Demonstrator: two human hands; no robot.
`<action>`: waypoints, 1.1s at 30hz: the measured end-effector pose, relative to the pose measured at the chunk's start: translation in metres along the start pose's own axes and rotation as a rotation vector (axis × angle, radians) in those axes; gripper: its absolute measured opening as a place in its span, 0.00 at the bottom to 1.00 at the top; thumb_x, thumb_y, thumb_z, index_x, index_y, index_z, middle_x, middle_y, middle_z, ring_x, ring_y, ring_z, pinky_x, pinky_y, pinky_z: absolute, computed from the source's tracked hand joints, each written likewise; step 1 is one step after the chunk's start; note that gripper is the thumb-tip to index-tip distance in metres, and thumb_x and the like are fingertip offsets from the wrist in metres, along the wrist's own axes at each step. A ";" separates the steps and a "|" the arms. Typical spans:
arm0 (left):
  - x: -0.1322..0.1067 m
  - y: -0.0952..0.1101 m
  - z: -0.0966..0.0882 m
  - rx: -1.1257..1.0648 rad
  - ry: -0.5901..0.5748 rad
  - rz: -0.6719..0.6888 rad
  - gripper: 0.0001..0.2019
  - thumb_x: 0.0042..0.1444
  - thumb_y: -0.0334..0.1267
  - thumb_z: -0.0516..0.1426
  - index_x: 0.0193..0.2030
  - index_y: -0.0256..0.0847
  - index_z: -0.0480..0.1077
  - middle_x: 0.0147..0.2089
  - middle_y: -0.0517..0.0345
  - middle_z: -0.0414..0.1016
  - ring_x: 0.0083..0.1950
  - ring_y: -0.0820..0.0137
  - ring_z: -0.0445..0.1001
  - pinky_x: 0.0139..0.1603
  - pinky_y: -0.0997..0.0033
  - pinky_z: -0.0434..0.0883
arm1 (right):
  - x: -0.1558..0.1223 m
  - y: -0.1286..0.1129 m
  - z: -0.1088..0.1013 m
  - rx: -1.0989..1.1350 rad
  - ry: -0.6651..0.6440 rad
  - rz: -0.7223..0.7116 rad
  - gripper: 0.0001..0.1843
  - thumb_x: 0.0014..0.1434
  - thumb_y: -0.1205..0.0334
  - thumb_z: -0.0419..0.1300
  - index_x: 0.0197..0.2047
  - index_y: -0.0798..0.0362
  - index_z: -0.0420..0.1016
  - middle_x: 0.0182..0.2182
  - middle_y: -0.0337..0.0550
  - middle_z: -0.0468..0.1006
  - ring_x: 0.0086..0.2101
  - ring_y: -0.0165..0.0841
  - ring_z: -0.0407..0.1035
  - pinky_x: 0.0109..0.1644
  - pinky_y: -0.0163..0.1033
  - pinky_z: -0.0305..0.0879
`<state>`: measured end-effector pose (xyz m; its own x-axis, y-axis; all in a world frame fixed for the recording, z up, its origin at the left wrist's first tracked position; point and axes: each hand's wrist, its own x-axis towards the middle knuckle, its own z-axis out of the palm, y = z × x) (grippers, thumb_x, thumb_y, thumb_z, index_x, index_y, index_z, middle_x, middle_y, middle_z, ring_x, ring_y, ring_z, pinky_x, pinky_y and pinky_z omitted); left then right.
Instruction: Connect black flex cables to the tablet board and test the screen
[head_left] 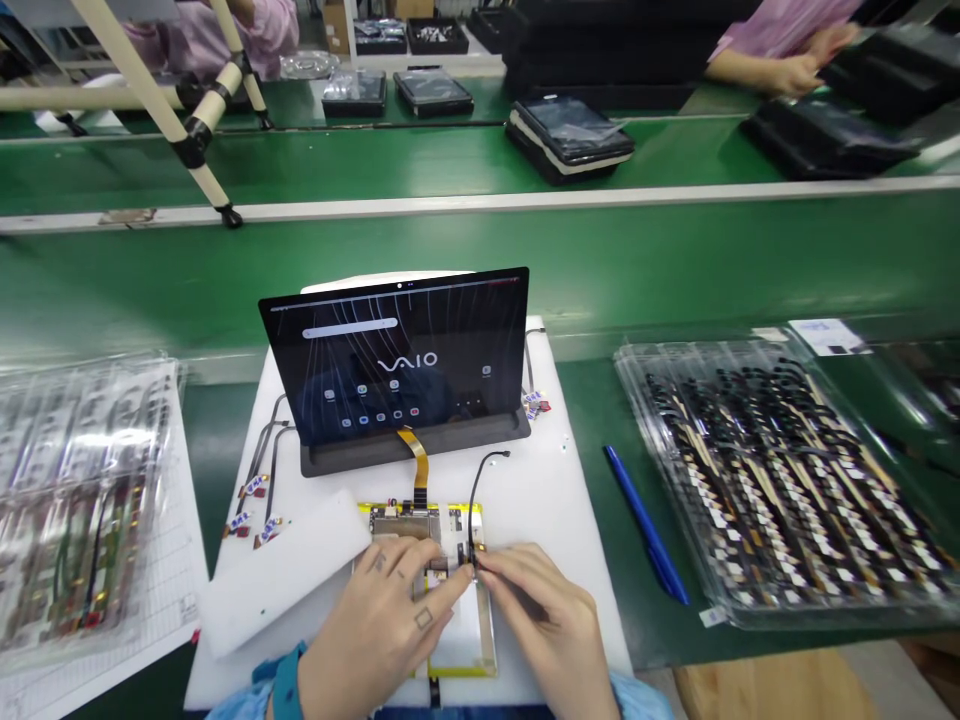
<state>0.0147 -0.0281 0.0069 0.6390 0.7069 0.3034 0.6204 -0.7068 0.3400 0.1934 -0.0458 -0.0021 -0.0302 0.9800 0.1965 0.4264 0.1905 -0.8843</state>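
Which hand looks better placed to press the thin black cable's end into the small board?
Probably the right hand: its fingertips pinch the black cable where it meets the board. The left hand lies flat on the board, steadying it.

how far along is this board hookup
Done, it seems: the orange flex cable joins the lit screen to the board. In hand: the left hand and right hand press at the black cable where it meets the board. Left, probably: that cable's upper end hangs free, and tagged cables lie loose beside the stand.
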 end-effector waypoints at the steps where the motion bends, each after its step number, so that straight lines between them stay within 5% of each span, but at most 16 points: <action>1: -0.001 0.000 0.001 0.014 -0.001 -0.001 0.15 0.59 0.27 0.49 0.52 0.40 0.65 0.40 0.51 0.69 0.40 0.64 0.70 0.38 0.62 0.70 | 0.000 0.000 0.001 0.003 0.005 -0.004 0.09 0.62 0.64 0.54 0.40 0.48 0.76 0.31 0.42 0.76 0.32 0.34 0.70 0.32 0.36 0.71; 12: -0.002 -0.001 0.001 0.035 0.023 0.005 0.14 0.60 0.28 0.49 0.52 0.38 0.65 0.41 0.50 0.70 0.41 0.64 0.70 0.38 0.63 0.70 | 0.000 0.003 0.002 -0.017 -0.005 -0.072 0.12 0.63 0.68 0.54 0.46 0.46 0.74 0.35 0.40 0.76 0.34 0.31 0.69 0.35 0.34 0.71; 19: 0.000 0.011 0.004 0.179 0.034 -0.034 0.13 0.57 0.40 0.57 0.48 0.40 0.68 0.40 0.52 0.72 0.42 0.63 0.70 0.42 0.63 0.67 | 0.004 -0.001 0.003 -0.041 0.002 -0.132 0.09 0.64 0.65 0.53 0.41 0.48 0.74 0.32 0.40 0.75 0.32 0.33 0.70 0.34 0.35 0.72; 23: 0.003 0.009 -0.003 0.153 -0.002 -0.039 0.20 0.53 0.48 0.59 0.49 0.41 0.67 0.45 0.50 0.71 0.46 0.60 0.69 0.44 0.60 0.68 | 0.003 -0.002 -0.008 -0.122 -0.093 -0.190 0.11 0.65 0.60 0.51 0.48 0.49 0.70 0.35 0.43 0.75 0.35 0.35 0.71 0.35 0.36 0.72; 29: 0.000 -0.004 -0.019 0.172 0.042 -0.141 0.19 0.58 0.31 0.52 0.57 0.38 0.63 0.54 0.43 0.65 0.54 0.57 0.65 0.48 0.56 0.69 | 0.013 -0.001 -0.029 -0.295 -0.106 -0.406 0.14 0.67 0.61 0.49 0.54 0.48 0.62 0.38 0.39 0.74 0.36 0.32 0.71 0.38 0.32 0.71; 33: -0.028 -0.018 -0.017 0.298 0.047 -0.309 0.24 0.59 0.31 0.52 0.63 0.41 0.58 0.60 0.42 0.60 0.59 0.54 0.61 0.52 0.53 0.66 | 0.028 -0.003 -0.033 -0.487 -0.106 -0.473 0.20 0.67 0.58 0.48 0.60 0.52 0.57 0.44 0.43 0.73 0.42 0.36 0.69 0.42 0.37 0.71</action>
<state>-0.0219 -0.0349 0.0075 0.3857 0.8821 0.2705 0.8878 -0.4346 0.1513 0.2210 -0.0212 0.0194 -0.3911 0.8027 0.4502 0.7027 0.5763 -0.4172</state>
